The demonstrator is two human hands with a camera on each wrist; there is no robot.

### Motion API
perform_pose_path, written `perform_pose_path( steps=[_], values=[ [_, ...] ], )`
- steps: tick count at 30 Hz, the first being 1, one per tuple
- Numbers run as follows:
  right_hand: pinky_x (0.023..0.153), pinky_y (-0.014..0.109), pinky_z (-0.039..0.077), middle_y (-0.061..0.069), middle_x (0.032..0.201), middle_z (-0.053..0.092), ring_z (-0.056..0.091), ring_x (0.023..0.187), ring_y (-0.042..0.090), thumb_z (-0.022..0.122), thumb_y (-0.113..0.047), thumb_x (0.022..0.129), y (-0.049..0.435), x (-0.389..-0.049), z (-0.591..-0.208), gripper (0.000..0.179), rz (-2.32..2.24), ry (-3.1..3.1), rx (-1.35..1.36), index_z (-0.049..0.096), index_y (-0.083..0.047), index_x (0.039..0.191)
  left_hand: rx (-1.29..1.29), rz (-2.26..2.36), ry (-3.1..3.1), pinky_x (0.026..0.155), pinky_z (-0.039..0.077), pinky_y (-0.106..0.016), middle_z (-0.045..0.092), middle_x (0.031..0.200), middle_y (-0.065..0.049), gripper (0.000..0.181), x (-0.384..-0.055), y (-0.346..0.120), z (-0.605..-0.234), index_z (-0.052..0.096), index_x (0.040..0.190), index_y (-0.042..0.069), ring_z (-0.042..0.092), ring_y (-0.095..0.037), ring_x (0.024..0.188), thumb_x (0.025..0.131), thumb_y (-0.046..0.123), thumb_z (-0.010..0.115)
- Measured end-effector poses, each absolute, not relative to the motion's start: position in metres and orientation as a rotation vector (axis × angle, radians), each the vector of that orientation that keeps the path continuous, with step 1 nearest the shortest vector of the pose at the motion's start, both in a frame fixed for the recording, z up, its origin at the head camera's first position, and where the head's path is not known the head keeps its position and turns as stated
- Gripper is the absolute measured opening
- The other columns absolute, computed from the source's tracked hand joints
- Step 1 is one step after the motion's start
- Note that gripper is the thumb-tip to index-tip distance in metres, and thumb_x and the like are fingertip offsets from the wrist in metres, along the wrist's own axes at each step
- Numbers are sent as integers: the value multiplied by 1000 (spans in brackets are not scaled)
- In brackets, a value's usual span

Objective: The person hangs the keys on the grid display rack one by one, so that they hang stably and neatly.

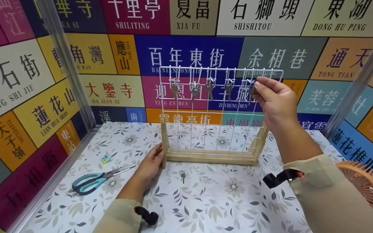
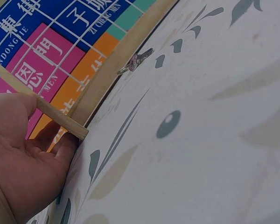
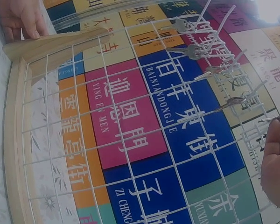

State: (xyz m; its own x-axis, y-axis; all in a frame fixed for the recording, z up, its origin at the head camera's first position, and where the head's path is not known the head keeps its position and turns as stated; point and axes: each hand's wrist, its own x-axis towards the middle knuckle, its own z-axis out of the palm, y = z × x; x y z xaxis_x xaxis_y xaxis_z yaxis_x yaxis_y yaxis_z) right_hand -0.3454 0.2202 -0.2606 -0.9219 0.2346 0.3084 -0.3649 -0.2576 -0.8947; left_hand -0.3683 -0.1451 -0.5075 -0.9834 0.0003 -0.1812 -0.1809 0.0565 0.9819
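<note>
A white wire grid rack stands upright in a wooden base (image 1: 209, 158), with several keys (image 1: 209, 86) hanging from hooks along its top. At the rightmost hook, my right hand (image 1: 278, 102) pinches a key (image 1: 252, 89) between thumb and fingertips; in the right wrist view the hand (image 3: 276, 163) partly covers that key. My left hand (image 1: 149, 166) grips the lower left wooden leg (image 2: 60, 116), thumb on one side and fingers on the other. One loose key with a ring (image 1: 183, 176) lies on the tabletop in front of the base.
Teal-handled scissors (image 1: 89, 184) lie left of my left hand, with a small green-and-yellow piece (image 1: 105, 158) beyond them. An orange fan (image 1: 364, 184) stands at the right, near my forearm. Panels with printed place names (image 1: 189, 51) rise behind the flower-patterned tabletop (image 1: 212, 200).
</note>
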Motion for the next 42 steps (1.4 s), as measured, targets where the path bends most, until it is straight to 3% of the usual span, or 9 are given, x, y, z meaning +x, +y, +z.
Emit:
perform_pose_path(
  steps=[11, 20, 26, 30, 35, 42],
  values=[
    [93, 23, 64, 7, 113, 72, 73, 102, 22, 81, -15, 96, 219, -353, -277, 35, 2214, -1671, 154, 74, -1, 127, -170, 2064, 2189, 136, 25, -50, 40, 172, 6, 49, -368, -146, -508, 43, 161, 43, 34, -24, 163, 113, 39, 52],
    [95, 27, 64, 7, 110, 75, 73, 99, 19, 80, -9, 96, 208, -360, -323, 32, 2313, -1715, 74, 72, 1, 125, -158, 2091, 2174, 135, 27, -49, 41, 172, 5, 49, -368, -146, -510, 44, 161, 42, 37, -25, 162, 113, 36, 53],
    [93, 28, 65, 4, 101, 76, 73, 95, 19, 75, -3, 99, 187, -362, -365, 13, 2393, -1732, 35, 77, -7, 111, -193, 2089, 2156, 135, 26, -48, 41, 171, 8, 47, -368, -146, -509, 45, 159, 46, 36, -23, 162, 113, 37, 53],
    [91, 27, 65, 4, 101, 75, 73, 93, 17, 72, 1, 99, 169, -360, -392, 13, 2459, -1731, 28, 78, -10, 105, -218, 2061, 2167, 135, 26, -49, 41, 171, 10, 46, -369, -146, -507, 46, 157, 50, 35, -22, 163, 113, 39, 53],
    [92, 29, 65, 5, 104, 74, 72, 94, 18, 71, 0, 100, 150, -356, -419, 14, 2509, -1759, 10, 75, -4, 112, -245, 2030, 2176, 136, 24, -51, 41, 171, 11, 45, -368, -146, -507, 46, 155, 53, 34, -22, 163, 113, 41, 53],
    [86, 29, 66, 7, 102, 73, 73, 92, 19, 70, 2, 100, 128, -353, -446, 19, 2527, -1825, 36, 73, 5, 119, -180, 2100, 2146, 135, 26, -48, 42, 171, 7, 48, -368, -146, -508, 45, 159, 45, 37, -24, 162, 113, 37, 53]
  ],
)
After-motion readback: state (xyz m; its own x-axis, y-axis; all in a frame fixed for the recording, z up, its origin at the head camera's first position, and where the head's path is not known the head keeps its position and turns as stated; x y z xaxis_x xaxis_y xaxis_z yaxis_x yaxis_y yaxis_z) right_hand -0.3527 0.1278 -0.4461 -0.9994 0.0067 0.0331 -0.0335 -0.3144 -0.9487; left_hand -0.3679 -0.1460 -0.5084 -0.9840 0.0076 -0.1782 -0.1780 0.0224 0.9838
